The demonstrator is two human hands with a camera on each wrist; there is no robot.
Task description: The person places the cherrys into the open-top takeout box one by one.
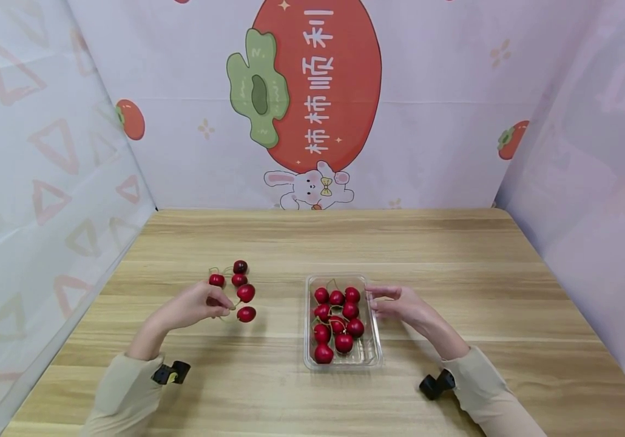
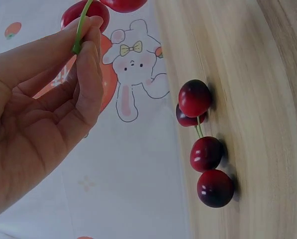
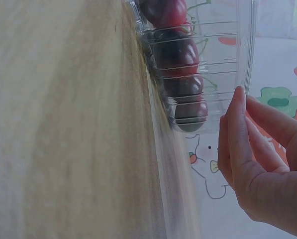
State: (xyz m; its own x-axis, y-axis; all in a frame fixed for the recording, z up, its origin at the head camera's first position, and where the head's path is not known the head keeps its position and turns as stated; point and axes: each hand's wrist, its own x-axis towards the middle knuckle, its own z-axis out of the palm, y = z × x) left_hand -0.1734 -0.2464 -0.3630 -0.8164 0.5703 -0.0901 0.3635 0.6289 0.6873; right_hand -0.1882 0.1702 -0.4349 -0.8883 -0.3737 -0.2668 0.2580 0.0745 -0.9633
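Note:
My left hand (image 1: 199, 305) pinches the green stem (image 2: 82, 27) of a pair of red cherries (image 1: 246, 293) between thumb and fingertips. The pair hangs over the table, left of a clear plastic box (image 1: 369, 359). Several dark red cherries (image 2: 206, 154) lie on the table just beyond that hand. Inside the box is a heap of red cherries (image 1: 344, 343), some with stems. At the box's right side is my right hand (image 1: 406, 306), its fairly straight fingertips (image 3: 239, 94) touching the rim.
Everything stands on a light wood-grain table (image 1: 269, 400). A printed cloth backdrop (image 1: 432, 145) with a large persimmon and a rabbit rises behind its far edge. Pale cloth walls (image 1: 34, 182) flank both sides. Each wrist wears a small black camera (image 1: 172, 372).

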